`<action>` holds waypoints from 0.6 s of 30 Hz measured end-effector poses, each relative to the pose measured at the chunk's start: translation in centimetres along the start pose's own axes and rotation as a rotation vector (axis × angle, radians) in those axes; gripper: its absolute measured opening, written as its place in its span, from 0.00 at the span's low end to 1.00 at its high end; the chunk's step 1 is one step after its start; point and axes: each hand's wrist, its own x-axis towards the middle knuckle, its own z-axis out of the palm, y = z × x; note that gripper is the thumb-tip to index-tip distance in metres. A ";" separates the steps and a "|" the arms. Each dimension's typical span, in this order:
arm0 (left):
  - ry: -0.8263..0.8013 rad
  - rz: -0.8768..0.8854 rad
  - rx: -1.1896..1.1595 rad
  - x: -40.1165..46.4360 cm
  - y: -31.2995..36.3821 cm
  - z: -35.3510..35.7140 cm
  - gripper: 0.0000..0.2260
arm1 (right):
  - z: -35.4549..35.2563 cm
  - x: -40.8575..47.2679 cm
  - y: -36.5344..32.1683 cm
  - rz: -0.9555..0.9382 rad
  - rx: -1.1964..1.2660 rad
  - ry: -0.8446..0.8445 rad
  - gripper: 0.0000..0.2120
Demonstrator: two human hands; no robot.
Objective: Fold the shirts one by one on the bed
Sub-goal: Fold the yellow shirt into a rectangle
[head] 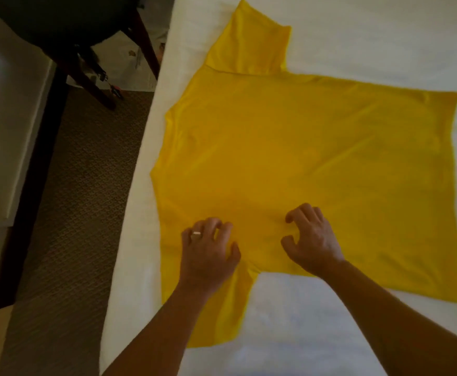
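A yellow short-sleeved shirt (pixel 289 147) lies spread flat on the white bed (pixel 371 36), its collar side toward the bed's left edge and its hem to the right. One sleeve points away from me, the other toward me. My left hand (pixel 208 253), a ring on one finger, rests on the shirt where the near sleeve joins the body, fingers bent. My right hand (pixel 311 237) sits on the shirt body just to the right, fingers curled with their tips on the cloth. Neither hand visibly lifts any fabric.
The bed's left edge (pixel 140 185) drops to a patterned carpet (pixel 72 213). A dark chair (pixel 64 23) with wooden legs stands beyond it at the upper left. A pale wall or cabinet (pixel 5 118) with a dark frame lines the far left.
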 end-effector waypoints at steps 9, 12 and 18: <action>-0.375 0.301 0.362 -2.8 6.3 1.2 0.23 | -5.3 -15.5 14.7 0.206 -0.474 -0.091 0.19; -0.376 0.208 0.375 -3.0 8.2 1.6 0.18 | -6.6 -15.6 17.1 0.205 -0.538 -0.068 0.14; -0.386 0.176 0.446 -3.6 9.9 2.4 0.16 | -8.2 -15.5 18.8 0.196 -0.510 -0.123 0.09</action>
